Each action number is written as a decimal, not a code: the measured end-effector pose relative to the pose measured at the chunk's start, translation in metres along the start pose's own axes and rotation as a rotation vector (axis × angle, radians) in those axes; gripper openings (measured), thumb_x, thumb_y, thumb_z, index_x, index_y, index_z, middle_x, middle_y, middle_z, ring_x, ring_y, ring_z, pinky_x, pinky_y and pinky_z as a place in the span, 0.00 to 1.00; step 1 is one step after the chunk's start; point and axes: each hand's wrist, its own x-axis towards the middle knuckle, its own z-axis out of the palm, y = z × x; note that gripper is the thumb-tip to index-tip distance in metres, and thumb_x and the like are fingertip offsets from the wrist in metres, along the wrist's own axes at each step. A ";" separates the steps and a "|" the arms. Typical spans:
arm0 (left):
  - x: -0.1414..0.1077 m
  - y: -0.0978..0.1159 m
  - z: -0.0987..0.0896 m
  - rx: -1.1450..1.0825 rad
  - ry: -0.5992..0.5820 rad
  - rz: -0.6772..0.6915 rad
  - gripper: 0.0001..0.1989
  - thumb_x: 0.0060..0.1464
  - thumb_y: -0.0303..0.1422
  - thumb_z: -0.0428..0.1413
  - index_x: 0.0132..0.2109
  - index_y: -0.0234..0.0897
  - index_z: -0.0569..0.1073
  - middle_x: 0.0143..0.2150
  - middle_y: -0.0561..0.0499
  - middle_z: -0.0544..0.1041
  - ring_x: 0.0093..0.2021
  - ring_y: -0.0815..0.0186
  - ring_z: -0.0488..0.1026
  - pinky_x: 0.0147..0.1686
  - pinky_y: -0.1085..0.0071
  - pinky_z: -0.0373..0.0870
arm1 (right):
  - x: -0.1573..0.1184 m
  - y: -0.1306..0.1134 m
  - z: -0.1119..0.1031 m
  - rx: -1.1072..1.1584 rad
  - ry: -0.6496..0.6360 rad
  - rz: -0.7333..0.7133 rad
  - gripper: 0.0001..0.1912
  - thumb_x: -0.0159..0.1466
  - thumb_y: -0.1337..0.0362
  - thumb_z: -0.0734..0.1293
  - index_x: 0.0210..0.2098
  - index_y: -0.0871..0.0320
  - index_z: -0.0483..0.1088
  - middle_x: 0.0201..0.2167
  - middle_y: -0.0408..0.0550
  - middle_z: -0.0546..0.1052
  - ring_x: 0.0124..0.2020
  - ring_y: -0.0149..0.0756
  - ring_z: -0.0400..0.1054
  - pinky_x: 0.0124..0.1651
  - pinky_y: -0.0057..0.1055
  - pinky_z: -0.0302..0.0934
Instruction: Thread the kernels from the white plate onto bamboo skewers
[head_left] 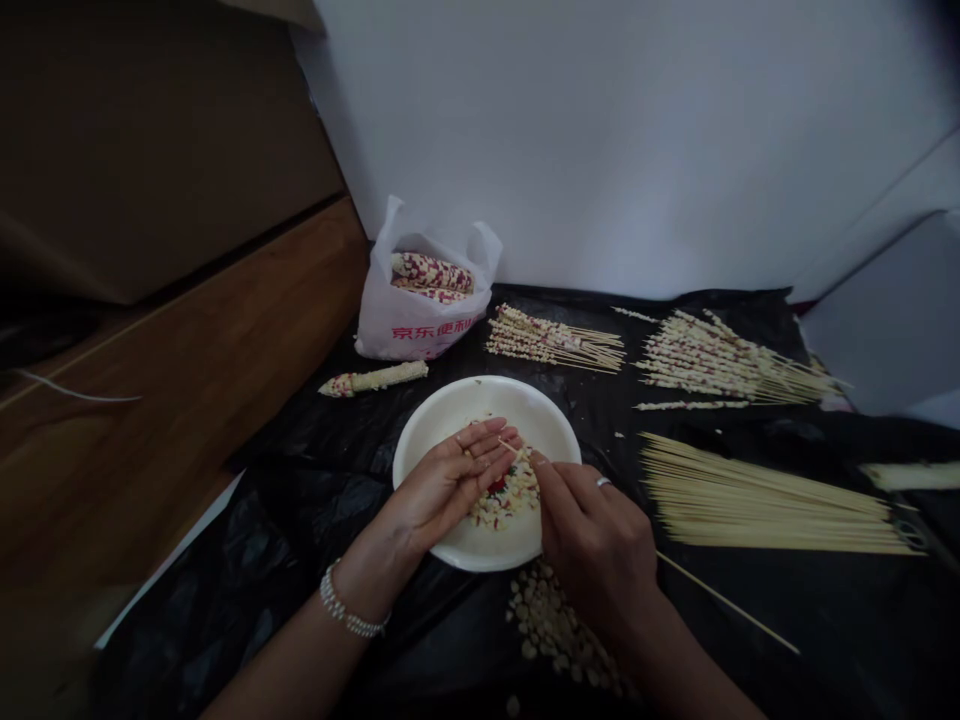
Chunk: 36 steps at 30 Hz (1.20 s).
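Over a white bowl (416,440), my left hand (442,485) is palm up with its fingers stretched out. My right hand (596,530) pinches a bamboo skewer (727,602), whose long end sticks out behind the hand to the lower right. The skewer's tip lies above my left fingers, and pale bits, seemingly corn kernels, sit close to my right fingertips. Loose yellow and dark red corn kernels (499,515) cover the bowl's bottom. Whether any kernels rest in my left palm is too small to tell.
Behind the bowl stands a white plastic bag (420,325) of corn cobs, with a partly stripped cob (379,378) before it. Kernel-threaded skewers (697,360) and bare bamboo skewers (765,500) lie at right. Pale flat pieces (551,615) lie on the black plastic sheet (247,560).
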 end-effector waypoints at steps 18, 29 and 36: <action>-0.001 -0.001 -0.001 -0.002 -0.028 0.007 0.20 0.46 0.11 0.52 0.46 0.27 0.75 0.48 0.40 0.78 0.53 0.61 0.72 0.58 0.68 0.62 | -0.001 0.001 0.000 0.022 0.001 -0.006 0.13 0.65 0.72 0.62 0.48 0.65 0.72 0.30 0.48 0.76 0.31 0.33 0.68 0.32 0.29 0.56; 0.000 -0.002 0.001 0.011 0.024 0.066 0.14 0.52 0.18 0.57 0.46 0.30 0.75 0.50 0.41 0.78 0.53 0.61 0.73 0.49 0.75 0.71 | 0.000 0.000 0.000 0.004 -0.001 -0.005 0.12 0.65 0.72 0.62 0.46 0.65 0.72 0.30 0.47 0.76 0.30 0.33 0.67 0.32 0.30 0.55; -0.003 -0.005 0.001 0.145 0.000 0.154 0.18 0.50 0.22 0.61 0.49 0.33 0.75 0.52 0.42 0.77 0.55 0.59 0.71 0.50 0.73 0.70 | -0.002 0.001 0.001 -0.040 -0.051 -0.018 0.13 0.66 0.71 0.60 0.47 0.64 0.72 0.30 0.48 0.75 0.30 0.33 0.66 0.32 0.30 0.54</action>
